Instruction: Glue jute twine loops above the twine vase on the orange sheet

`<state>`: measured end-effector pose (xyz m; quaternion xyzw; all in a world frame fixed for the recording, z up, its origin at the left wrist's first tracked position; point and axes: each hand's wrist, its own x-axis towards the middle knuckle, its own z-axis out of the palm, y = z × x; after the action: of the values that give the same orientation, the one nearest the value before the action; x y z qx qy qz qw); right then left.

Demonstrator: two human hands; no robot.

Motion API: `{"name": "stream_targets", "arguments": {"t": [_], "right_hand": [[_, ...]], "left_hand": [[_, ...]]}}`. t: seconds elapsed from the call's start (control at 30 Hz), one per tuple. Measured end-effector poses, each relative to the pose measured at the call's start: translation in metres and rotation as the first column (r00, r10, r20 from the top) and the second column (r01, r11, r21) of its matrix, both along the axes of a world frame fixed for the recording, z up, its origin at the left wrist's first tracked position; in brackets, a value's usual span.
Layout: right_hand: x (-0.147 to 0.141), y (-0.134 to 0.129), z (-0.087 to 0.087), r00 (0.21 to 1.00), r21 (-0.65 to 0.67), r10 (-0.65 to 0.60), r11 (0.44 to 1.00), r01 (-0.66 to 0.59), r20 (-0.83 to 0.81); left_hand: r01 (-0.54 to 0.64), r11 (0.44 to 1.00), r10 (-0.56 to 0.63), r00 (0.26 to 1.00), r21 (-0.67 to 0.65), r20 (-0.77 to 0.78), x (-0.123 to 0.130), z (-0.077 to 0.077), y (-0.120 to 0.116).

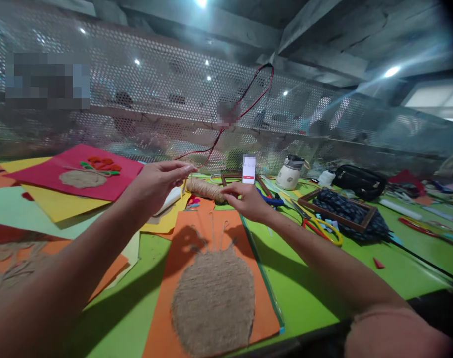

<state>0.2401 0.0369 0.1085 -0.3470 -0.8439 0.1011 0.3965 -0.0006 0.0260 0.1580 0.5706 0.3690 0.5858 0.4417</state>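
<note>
A roll of beige twine (204, 189) lies beyond the orange sheet (166, 298). My left hand (162, 184) is just left of the roll, its thumb and fingers pinched together at a thin strand. My right hand (244, 199) touches the right end of the roll with thumb and fingertips. On the orange sheet, nearest to me, is a rounded twine-covered shape (215, 298), with several thin looped strands (212, 231) standing out from its top edge.
Coloured sheets and a magenta card (110, 141) lie left. Right are yellow-handled scissors (332, 233), a wooden frame (360, 226) with dark cloth, a white bottle (289, 174) and a black pouch (360, 182). A lit phone (249, 170) stands behind my right hand.
</note>
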Motion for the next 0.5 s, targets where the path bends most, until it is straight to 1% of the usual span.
{"name": "stream_targets", "arguments": {"t": [0.07, 0.13, 0.2, 0.27, 0.33, 0.4, 0.43, 0.47, 0.5], "right_hand": [[-0.003, -0.002, 0.005, 0.999, -0.004, 0.027, 1.000, -0.027, -0.037], [-0.005, -0.005, 0.008, 0.995, -0.037, 0.058, 0.997, -0.061, -0.082], [-0.007, -0.007, 0.009, 0.986, -0.123, 0.092, 0.986, -0.109, -0.140], [-0.008, -0.010, 0.010, 0.965, -0.234, 0.138, 0.953, -0.191, -0.224], [-0.007, -0.014, 0.010, 0.922, -0.341, 0.207, 0.884, -0.319, -0.326], [-0.003, -0.017, 0.010, 0.864, -0.432, 0.265, 0.780, -0.453, -0.427], [-0.001, -0.019, 0.010, 0.839, -0.467, 0.273, 0.730, -0.499, -0.470], [0.002, -0.020, 0.010, 0.822, -0.495, 0.264, 0.691, -0.526, -0.505], [0.005, -0.021, 0.009, 0.813, -0.519, 0.238, 0.667, -0.535, -0.531]], "left_hand": [[0.013, 1.000, -0.014, 0.999, -0.023, -0.047, 0.005, -0.002, -0.002], [0.032, 0.998, -0.038, 0.995, -0.057, -0.093, 0.011, -0.006, -0.004], [0.057, 0.995, -0.067, 0.990, -0.086, -0.121, 0.017, -0.011, -0.006], [0.082, 0.992, -0.096, 0.983, -0.096, -0.154, 0.021, -0.015, -0.007], [0.099, 0.991, -0.114, 0.976, -0.084, -0.188, 0.024, -0.019, -0.007], [0.103, 0.992, -0.116, 0.971, -0.070, -0.209, 0.026, -0.022, -0.007], [0.101, 0.992, -0.114, 0.970, -0.069, -0.215, 0.027, -0.023, -0.007], [0.099, 0.993, -0.112, 0.969, -0.071, -0.221, 0.028, -0.024, -0.007], [0.098, 0.992, -0.114, 0.967, -0.078, -0.229, 0.029, -0.025, -0.008]]}}
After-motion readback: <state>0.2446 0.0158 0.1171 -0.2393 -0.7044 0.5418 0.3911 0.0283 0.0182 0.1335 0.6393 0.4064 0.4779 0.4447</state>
